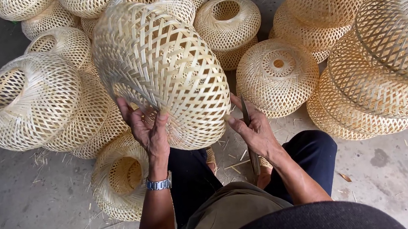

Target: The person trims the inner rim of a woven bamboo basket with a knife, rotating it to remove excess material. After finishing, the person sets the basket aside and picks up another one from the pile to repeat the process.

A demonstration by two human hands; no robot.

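The left hand, a metal watch on its wrist, grips the lower rim of a rounded, open-weave bamboo basket held up over the knees, fingers curled around the pale lattice. The right hand is closed on a thin flat blade, thumb touching the basket's edge. Similar woven baskets lie heaped on the grey concrete floor.

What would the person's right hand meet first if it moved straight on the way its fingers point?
The right hand points up-left, so it would likely press into the held woven basket, which its fingertips already touch.
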